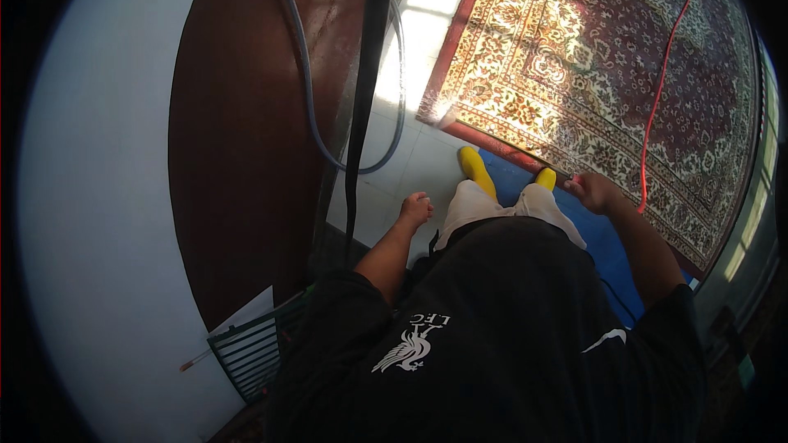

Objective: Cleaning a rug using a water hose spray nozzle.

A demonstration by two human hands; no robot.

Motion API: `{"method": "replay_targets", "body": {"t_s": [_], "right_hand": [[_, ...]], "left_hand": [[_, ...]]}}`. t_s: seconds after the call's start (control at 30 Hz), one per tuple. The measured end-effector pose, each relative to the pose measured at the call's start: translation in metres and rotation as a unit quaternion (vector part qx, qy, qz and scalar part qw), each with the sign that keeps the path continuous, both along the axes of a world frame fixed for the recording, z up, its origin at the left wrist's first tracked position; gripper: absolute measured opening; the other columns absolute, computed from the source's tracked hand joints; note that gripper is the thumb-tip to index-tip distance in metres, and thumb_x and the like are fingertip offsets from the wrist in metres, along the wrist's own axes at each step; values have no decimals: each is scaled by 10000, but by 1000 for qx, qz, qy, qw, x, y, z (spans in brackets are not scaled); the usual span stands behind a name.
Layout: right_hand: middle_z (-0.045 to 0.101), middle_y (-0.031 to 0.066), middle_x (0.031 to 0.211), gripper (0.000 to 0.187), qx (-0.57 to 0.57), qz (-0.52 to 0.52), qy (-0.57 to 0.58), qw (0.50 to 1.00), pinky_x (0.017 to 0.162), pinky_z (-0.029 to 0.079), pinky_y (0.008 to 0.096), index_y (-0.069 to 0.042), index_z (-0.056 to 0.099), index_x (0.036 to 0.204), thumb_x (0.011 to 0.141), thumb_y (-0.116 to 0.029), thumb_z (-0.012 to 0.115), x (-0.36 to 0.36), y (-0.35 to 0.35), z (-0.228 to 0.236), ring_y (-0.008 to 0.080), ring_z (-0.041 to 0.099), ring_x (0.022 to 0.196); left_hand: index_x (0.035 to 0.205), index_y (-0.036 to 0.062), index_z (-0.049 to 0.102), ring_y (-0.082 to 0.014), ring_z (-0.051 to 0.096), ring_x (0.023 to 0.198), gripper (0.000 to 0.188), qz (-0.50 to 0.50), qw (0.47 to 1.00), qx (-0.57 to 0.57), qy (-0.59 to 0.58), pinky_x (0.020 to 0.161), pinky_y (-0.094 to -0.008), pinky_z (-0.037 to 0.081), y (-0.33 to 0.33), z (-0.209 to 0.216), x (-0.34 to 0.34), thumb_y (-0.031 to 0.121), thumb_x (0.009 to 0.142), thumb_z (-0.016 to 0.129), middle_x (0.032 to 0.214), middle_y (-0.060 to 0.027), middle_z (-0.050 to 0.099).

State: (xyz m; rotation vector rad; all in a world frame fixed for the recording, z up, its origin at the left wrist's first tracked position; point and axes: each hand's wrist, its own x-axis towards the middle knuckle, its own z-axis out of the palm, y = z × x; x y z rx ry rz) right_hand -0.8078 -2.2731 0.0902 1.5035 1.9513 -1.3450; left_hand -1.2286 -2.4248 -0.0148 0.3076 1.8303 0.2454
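Note:
My right hand (593, 193) is closed around the near end of a thin dark spray wand (513, 148). The wand reaches left along the red border of a patterned carpet (546, 66), and a whitish spray shows at its tip by the carpet's corner. Most of the grip is hidden by my fingers. My left hand (417, 209) hangs apart from everything over the pale floor tiles (382, 197), its fingers curled in and nothing visible in them. My feet, in yellow boots (474, 166), stand at the carpet's near edge on a blue surface (603, 242).
A red hose (657, 102) runs over the carpet on the right. To the left, a grey hose (308, 86) loops down beside a dark upright strap or pole (369, 74). A brown and white wall (238, 156) stands further left, with a green slatted crate (250, 357) below.

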Motion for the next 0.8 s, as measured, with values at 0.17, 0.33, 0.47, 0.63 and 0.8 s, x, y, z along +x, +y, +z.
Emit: {"method": "replay_targets", "body": {"t_s": [0.17, 0.33, 0.47, 0.63, 0.8], "right_hand": [[599, 235, 702, 527, 32, -2, 108, 994, 651, 450, 438, 11, 584, 786, 868, -500, 484, -8, 9, -10, 398, 592, 727], [605, 234, 711, 544, 48, 61, 93, 993, 655, 457, 450, 15, 585, 786, 869, -510, 471, -1, 9, 2, 396, 598, 727], [611, 235, 730, 521, 22, 147, 53, 987, 678, 466, 474, -1, 591, 766, 872, -493, 457, 9, -4, 21, 399, 601, 742], [629, 225, 794, 523, -43, 189, 39, 980, 727, 467, 461, 1, 621, 807, 873, -491, 456, 7, -23, 42, 385, 604, 803], [639, 207, 811, 560, -51, 177, 96, 978, 757, 465, 456, -10, 630, 842, 868, -533, 431, -12, -48, 17, 375, 607, 831]], "left_hand": [[1235, 31, 466, -156, 587, 636, 394, 56, 998, -12, 10, 550, -294, 480, -33, 11, 40, 157, 864, 502, 821, -85, 616], [1244, 15, 461, -171, 600, 676, 418, 95, 995, -25, -9, 586, -317, 495, -82, -3, 92, 145, 850, 508, 849, -100, 627], [1221, 6, 498, -201, 626, 806, 418, 64, 998, 8, 9, 710, -314, 505, -122, -26, 125, 151, 830, 535, 941, -152, 637], [1211, 9, 509, -197, 626, 796, 424, -125, 984, 23, 128, 711, -309, 501, -141, -41, 125, 153, 816, 572, 939, -147, 640], [1244, 11, 464, -200, 623, 761, 425, 17, 1000, -21, 0, 663, -319, 507, -114, -10, 120, 155, 850, 527, 901, -146, 635]]}}
